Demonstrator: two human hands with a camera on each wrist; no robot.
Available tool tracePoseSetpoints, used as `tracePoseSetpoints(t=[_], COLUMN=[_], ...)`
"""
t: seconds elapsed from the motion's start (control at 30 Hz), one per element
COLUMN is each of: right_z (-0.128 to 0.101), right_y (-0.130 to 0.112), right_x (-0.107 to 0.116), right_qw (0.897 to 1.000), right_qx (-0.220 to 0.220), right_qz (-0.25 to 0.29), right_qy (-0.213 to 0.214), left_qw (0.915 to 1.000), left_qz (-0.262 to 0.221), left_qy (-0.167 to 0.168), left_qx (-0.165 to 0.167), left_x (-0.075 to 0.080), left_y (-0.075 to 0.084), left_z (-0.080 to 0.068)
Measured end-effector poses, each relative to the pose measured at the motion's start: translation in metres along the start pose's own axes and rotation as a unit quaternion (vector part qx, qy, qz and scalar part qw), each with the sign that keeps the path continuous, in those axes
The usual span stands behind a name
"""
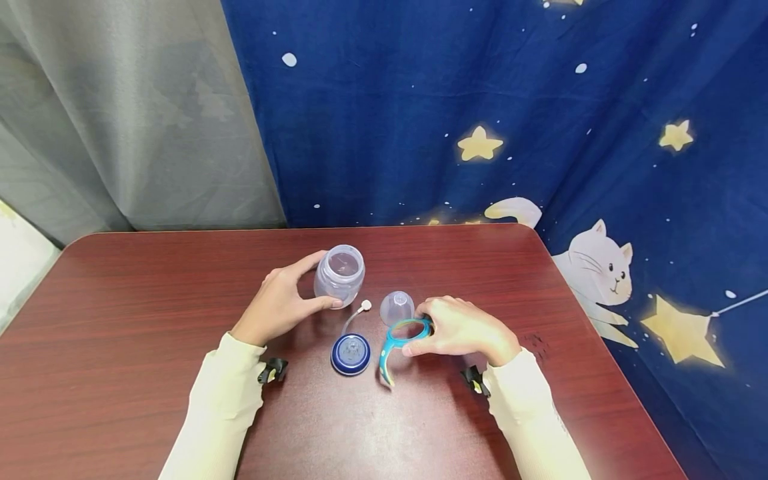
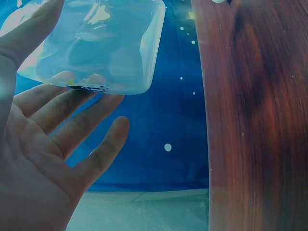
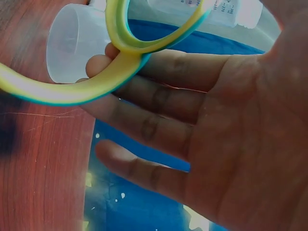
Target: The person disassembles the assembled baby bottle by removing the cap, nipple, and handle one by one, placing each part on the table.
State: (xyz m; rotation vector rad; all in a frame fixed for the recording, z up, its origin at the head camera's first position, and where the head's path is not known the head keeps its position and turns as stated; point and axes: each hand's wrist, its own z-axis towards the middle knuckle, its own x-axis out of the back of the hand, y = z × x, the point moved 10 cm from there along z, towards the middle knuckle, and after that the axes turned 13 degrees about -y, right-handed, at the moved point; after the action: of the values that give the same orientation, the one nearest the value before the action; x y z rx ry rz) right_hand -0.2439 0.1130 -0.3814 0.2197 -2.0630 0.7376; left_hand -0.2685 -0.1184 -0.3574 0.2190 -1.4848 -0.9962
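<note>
My left hand (image 1: 281, 303) grips a clear baby bottle (image 1: 337, 283) between thumb and fingers. Its wide mouth is uncovered and faces up, slightly tilted. In the left wrist view, the bottle's base (image 2: 110, 72) rests against the fingers. My right hand (image 1: 465, 331) holds a blue-and-yellow bottle handle (image 1: 385, 360) by its ring; a curved grip hangs from it towards me. In the right wrist view, fingers lie behind the handle (image 3: 96, 89); the thumb's contact is out of sight. A clear dome cap (image 1: 397, 308) stands just beyond the ring.
Between the hands lies a blue bottle collar with a nipple (image 1: 351, 354). A thin straw with a white weighted end (image 1: 365, 305) reaches away from it. The brown table (image 1: 150, 300) ends at a grey curtain (image 1: 162, 120) and a blue star-patterned curtain (image 1: 390, 120).
</note>
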Motion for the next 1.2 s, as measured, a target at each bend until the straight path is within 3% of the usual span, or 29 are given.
tracePoseSetpoints(t=[0.63, 1.03, 1.1, 1.2], right_z=[0.006, 0.009, 0.008, 0.003], right_y=[0.010, 0.012, 0.011, 0.007], right_x=[-0.019, -0.024, -0.018, -0.001], right_qw=[0.997, 0.995, 0.996, 0.998], right_qx=[-0.051, -0.054, -0.053, -0.038], right_qz=[0.019, 0.052, 0.049, 0.046], right_qy=[-0.051, -0.065, -0.049, 0.019], left_qw=[0.9999, 0.9999, 0.9999, 0.9998], left_qz=[-0.014, -0.017, -0.017, -0.017], left_qy=[-0.005, -0.001, -0.001, -0.001], left_qx=[0.002, 0.001, 0.004, 0.003], left_x=[-0.002, -0.001, -0.001, -0.001], left_y=[-0.002, -0.003, -0.004, -0.004], left_z=[0.001, -0.001, -0.001, 0.000])
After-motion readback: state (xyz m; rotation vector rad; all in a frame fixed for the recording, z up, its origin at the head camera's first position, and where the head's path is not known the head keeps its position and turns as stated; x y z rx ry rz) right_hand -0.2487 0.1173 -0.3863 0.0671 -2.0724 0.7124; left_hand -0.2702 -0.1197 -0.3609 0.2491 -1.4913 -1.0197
